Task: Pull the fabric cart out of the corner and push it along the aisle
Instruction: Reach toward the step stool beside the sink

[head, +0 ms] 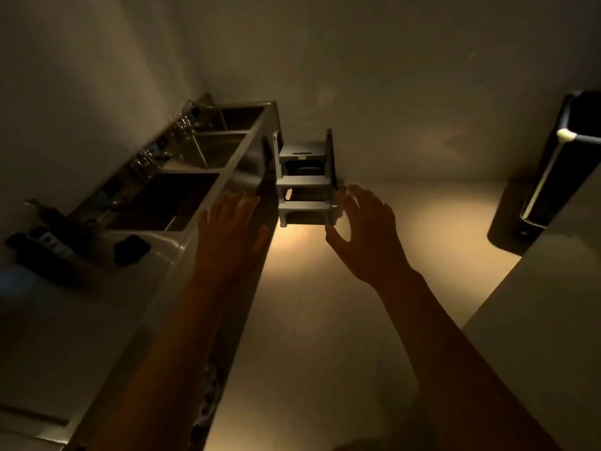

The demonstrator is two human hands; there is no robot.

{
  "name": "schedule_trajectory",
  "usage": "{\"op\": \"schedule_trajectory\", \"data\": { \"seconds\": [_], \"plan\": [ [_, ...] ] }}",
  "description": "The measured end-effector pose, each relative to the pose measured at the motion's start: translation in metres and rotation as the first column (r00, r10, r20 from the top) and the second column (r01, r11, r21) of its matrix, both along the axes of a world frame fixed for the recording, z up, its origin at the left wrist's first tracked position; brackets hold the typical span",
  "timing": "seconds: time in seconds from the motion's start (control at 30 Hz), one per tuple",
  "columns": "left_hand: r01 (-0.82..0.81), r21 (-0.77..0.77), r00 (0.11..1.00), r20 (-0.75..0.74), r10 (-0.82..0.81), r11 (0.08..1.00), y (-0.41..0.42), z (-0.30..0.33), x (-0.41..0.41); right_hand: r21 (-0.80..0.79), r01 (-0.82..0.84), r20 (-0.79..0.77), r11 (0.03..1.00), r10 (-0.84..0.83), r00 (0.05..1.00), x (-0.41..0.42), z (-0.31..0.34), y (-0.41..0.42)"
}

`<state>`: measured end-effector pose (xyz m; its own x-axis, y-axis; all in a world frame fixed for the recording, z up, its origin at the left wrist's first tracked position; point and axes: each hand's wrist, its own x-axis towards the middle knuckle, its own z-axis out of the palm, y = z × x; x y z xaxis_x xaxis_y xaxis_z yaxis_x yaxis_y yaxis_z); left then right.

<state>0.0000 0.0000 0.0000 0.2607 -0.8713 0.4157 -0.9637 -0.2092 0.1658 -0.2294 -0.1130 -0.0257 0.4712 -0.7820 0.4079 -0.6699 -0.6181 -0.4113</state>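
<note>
The room is dim. A dark fabric cart (pixel 553 177) with a pale tubular frame and a white corner cap stands in the far right corner, partly cut off by the frame edge. Both my arms reach forward over the floor, away from the cart. My left hand (pixel 229 236) hovers open with fingers spread beside the steel counter's front edge. My right hand (pixel 364 229) is open, fingers curved, just in front of a small grey step stool (pixel 304 183). Neither hand holds anything.
A long stainless steel sink unit (pixel 208 148) with three basins runs along the left wall. Dark items (pixel 131 249) lie on its near drainboard. The grey step stool stands against the far wall. A pale counter or appliance (pixel 536 320) juts in at the right, bounding the aisle floor (pixel 309 320).
</note>
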Motion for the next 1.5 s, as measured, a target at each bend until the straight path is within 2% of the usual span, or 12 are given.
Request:
{"op": "schedule_trajectory", "data": {
  "seconds": [0.17, 0.4, 0.8, 1.13, 1.5],
  "plan": [
    [0.006, 0.052, 0.999, -0.036, -0.004, 0.999, -0.031, -0.018, 0.008, 0.063, 0.053, -0.034, 0.997, -0.051, 0.998, 0.008, -0.02, -0.026],
    [0.09, 0.028, 0.992, -0.091, -0.087, 0.996, -0.083, -0.037, 0.04, 0.086, 0.103, -0.086, 0.991, -0.096, 0.992, 0.044, -0.038, -0.065],
    [0.138, -0.021, 0.973, -0.185, -0.139, 0.99, -0.17, -0.053, 0.142, 0.035, 0.15, -0.142, 0.988, -0.144, 0.979, 0.135, -0.023, -0.131],
    [0.179, -0.084, 0.968, -0.161, -0.191, 0.98, -0.224, -0.057, 0.21, -0.053, 0.163, -0.149, 0.985, -0.169, 0.974, 0.196, -0.011, -0.174],
    [0.186, -0.018, 0.967, -0.175, -0.187, 0.982, -0.315, -0.087, 0.213, 0.037, 0.172, -0.205, 0.984, -0.161, 0.965, 0.2, -0.038, -0.267]
  ]
}}
